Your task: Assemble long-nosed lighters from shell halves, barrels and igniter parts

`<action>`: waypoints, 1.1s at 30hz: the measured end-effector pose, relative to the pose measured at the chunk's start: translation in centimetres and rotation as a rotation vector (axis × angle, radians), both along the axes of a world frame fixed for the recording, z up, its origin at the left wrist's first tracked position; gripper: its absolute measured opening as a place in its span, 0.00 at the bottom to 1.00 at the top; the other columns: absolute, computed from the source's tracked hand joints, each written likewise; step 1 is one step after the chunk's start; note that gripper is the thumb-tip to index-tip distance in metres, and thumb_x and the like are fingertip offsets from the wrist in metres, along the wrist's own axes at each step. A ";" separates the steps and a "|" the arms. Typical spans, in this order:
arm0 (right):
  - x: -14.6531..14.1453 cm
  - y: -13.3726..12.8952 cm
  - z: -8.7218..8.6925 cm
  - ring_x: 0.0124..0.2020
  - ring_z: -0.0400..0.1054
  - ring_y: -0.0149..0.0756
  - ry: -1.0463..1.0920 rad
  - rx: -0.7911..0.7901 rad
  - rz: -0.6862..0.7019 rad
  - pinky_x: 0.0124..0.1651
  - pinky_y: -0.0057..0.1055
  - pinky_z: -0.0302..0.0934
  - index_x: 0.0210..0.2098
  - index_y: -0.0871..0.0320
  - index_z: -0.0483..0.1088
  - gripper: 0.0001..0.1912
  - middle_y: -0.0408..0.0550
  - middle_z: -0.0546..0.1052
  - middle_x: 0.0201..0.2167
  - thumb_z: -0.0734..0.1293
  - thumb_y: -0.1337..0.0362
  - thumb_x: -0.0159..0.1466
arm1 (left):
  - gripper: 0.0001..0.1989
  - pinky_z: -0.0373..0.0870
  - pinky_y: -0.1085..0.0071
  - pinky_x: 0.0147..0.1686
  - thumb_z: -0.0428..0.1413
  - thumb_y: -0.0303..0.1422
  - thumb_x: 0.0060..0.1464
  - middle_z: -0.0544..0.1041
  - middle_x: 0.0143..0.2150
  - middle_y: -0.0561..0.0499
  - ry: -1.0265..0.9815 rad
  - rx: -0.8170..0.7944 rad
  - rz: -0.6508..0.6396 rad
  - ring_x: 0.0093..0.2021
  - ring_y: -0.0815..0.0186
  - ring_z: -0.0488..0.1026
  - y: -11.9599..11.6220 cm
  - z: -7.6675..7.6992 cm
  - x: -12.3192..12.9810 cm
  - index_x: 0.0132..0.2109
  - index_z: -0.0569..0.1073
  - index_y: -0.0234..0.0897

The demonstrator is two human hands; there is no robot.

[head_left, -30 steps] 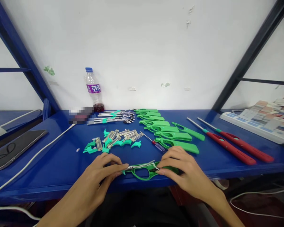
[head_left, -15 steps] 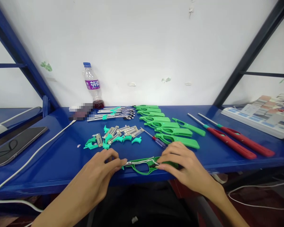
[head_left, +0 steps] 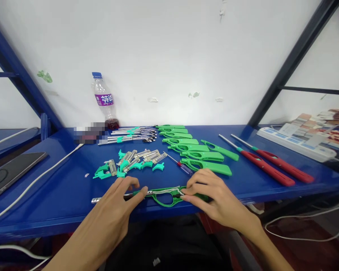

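At the table's front edge lies an open green lighter handle shell (head_left: pixel 164 205), with white wires (head_left: pixel 168 191) running along it. A metal lighter tube (head_left: pixel 96 200) extends leftward from it. My left hand (head_left: pixel 121 201) is closed over the tube where it meets the shell, its thumb pressing near the joint. With thumb and fingertips together, my right hand (head_left: pixel 211 192) grips the shell's grip end, at the wire ends beside a small dark part. Its fingers partly hide that end. Beyond lie more green handle shells (head_left: pixel 207 166) and a screwdriver (head_left: pixel 185 168).
Teal triggers (head_left: pixel 158 166) and clear fuel tanks (head_left: pixel 112 167) lie behind my left hand, with wired metal tubes (head_left: pixel 110 140) farther back. Two red lighters (head_left: pixel 267 165) and a power strip (head_left: pixel 296 145) are right. A bottle (head_left: pixel 104 99), phone (head_left: pixel 15 175) and white cable (head_left: pixel 49 171) are left.
My left hand has shifted slightly left and its thumb has lifted a little, so the tube's far end now shows. My right hand keeps its grip. The view has turned slightly right.
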State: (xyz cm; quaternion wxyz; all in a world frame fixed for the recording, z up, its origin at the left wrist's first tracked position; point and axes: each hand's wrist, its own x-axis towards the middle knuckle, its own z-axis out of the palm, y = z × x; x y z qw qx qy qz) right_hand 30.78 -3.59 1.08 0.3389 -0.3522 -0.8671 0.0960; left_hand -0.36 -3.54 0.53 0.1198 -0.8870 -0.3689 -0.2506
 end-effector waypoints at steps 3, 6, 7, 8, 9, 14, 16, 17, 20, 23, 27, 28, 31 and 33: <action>-0.1 0.0 0.0 0.41 0.70 0.37 0.007 0.013 0.002 0.48 0.40 0.56 0.39 0.56 0.77 0.07 0.44 0.80 0.38 0.68 0.63 0.74 | 0.32 0.77 0.65 0.43 0.43 0.14 0.57 0.76 0.49 0.44 -0.030 -0.024 -0.002 0.43 0.60 0.77 0.5 -0.9 -0.1 0.60 0.76 0.43; -0.2 0.0 -0.1 0.40 0.70 0.37 0.000 0.034 -0.008 0.48 0.40 0.57 0.39 0.56 0.77 0.08 0.45 0.80 0.38 0.67 0.63 0.75 | 0.30 0.76 0.67 0.44 0.42 0.16 0.63 0.78 0.49 0.46 -0.102 -0.054 -0.036 0.41 0.63 0.78 1.2 -1.2 -0.2 0.60 0.76 0.46; -0.2 0.0 -0.1 0.40 0.70 0.38 -0.006 0.042 -0.010 0.48 0.41 0.57 0.39 0.56 0.77 0.08 0.46 0.80 0.38 0.67 0.63 0.75 | 0.28 0.76 0.68 0.43 0.43 0.17 0.64 0.78 0.48 0.47 -0.131 -0.063 -0.047 0.40 0.64 0.78 1.4 -1.1 -0.2 0.59 0.77 0.47; -0.2 0.0 -0.1 0.40 0.70 0.38 -0.013 0.053 -0.012 0.47 0.41 0.57 0.39 0.56 0.77 0.09 0.46 0.80 0.38 0.67 0.63 0.76 | 0.27 0.77 0.69 0.42 0.43 0.19 0.66 0.79 0.48 0.48 -0.158 -0.072 -0.054 0.40 0.65 0.78 1.5 -1.0 -0.1 0.58 0.78 0.47; -0.2 0.0 -0.1 0.40 0.70 0.38 -0.023 0.067 -0.013 0.47 0.41 0.58 0.40 0.56 0.77 0.09 0.46 0.80 0.37 0.66 0.63 0.76 | 0.25 0.77 0.70 0.42 0.44 0.20 0.67 0.80 0.47 0.48 -0.181 -0.080 -0.054 0.40 0.65 0.79 1.6 -0.9 -0.1 0.57 0.79 0.46; -0.6 -0.3 0.2 0.39 0.69 0.38 -0.089 0.156 -0.035 0.46 0.42 0.58 0.42 0.57 0.76 0.09 0.48 0.79 0.38 0.64 0.66 0.76 | 0.17 0.78 0.71 0.39 0.49 0.26 0.71 0.82 0.45 0.49 -0.259 -0.088 -0.056 0.41 0.64 0.80 1.6 0.0 0.6 0.53 0.81 0.44; -0.8 -0.4 0.2 0.40 0.69 0.39 -0.119 0.155 -0.047 0.46 0.41 0.58 0.43 0.57 0.75 0.09 0.49 0.79 0.39 0.63 0.66 0.77 | 0.15 0.78 0.72 0.39 0.49 0.29 0.72 0.83 0.43 0.49 -0.293 -0.087 -0.064 0.40 0.64 0.81 1.5 0.2 0.8 0.51 0.81 0.43; -0.8 -0.5 0.2 0.41 0.69 0.40 -0.134 0.148 -0.051 0.46 0.41 0.59 0.43 0.57 0.75 0.09 0.49 0.78 0.40 0.63 0.66 0.77 | 0.14 0.78 0.72 0.38 0.50 0.31 0.73 0.83 0.42 0.49 -0.307 -0.086 -0.058 0.40 0.64 0.81 1.5 0.3 0.9 0.51 0.81 0.42; -1.0 -0.4 0.0 0.41 0.68 0.40 -0.153 0.120 -0.042 0.44 0.39 0.61 0.43 0.56 0.75 0.09 0.50 0.77 0.41 0.62 0.65 0.77 | 0.14 0.78 0.72 0.39 0.50 0.35 0.74 0.83 0.42 0.50 -0.328 -0.086 -0.033 0.39 0.65 0.81 1.5 0.3 1.0 0.49 0.81 0.41; -0.9 -0.3 -0.2 0.40 0.68 0.39 -0.138 0.103 -0.036 0.43 0.37 0.62 0.41 0.56 0.74 0.10 0.49 0.77 0.40 0.62 0.65 0.77 | 0.14 0.78 0.73 0.39 0.50 0.35 0.74 0.83 0.42 0.51 -0.323 -0.113 -0.038 0.40 0.65 0.81 1.6 0.3 0.9 0.47 0.81 0.42; -0.9 -0.2 -0.4 0.40 0.68 0.39 -0.125 0.104 -0.061 0.41 0.36 0.62 0.40 0.56 0.74 0.10 0.48 0.77 0.39 0.63 0.64 0.77 | 0.13 0.78 0.72 0.41 0.51 0.34 0.74 0.82 0.44 0.51 -0.323 -0.156 -0.051 0.42 0.65 0.81 1.7 0.1 0.6 0.48 0.81 0.43; -0.8 -0.2 -0.4 0.40 0.68 0.39 -0.123 0.104 -0.065 0.41 0.36 0.62 0.40 0.56 0.74 0.10 0.48 0.77 0.38 0.63 0.64 0.77 | 0.13 0.78 0.72 0.42 0.51 0.34 0.74 0.82 0.45 0.51 -0.324 -0.153 -0.052 0.42 0.65 0.81 1.6 0.0 0.5 0.48 0.81 0.43; -0.9 -0.2 -0.5 0.40 0.69 0.39 -0.116 0.101 -0.075 0.41 0.36 0.62 0.40 0.56 0.74 0.11 0.49 0.78 0.38 0.62 0.63 0.77 | 0.12 0.78 0.68 0.45 0.52 0.34 0.73 0.81 0.48 0.49 -0.314 -0.127 -0.037 0.47 0.62 0.80 1.4 0.0 0.4 0.49 0.81 0.44; -0.9 -0.2 -0.5 0.40 0.69 0.40 -0.109 0.093 -0.082 0.41 0.36 0.62 0.40 0.56 0.74 0.11 0.49 0.78 0.38 0.63 0.63 0.77 | 0.11 0.77 0.65 0.48 0.53 0.33 0.72 0.80 0.52 0.48 -0.314 -0.107 -0.012 0.51 0.59 0.79 1.3 0.4 0.5 0.52 0.80 0.45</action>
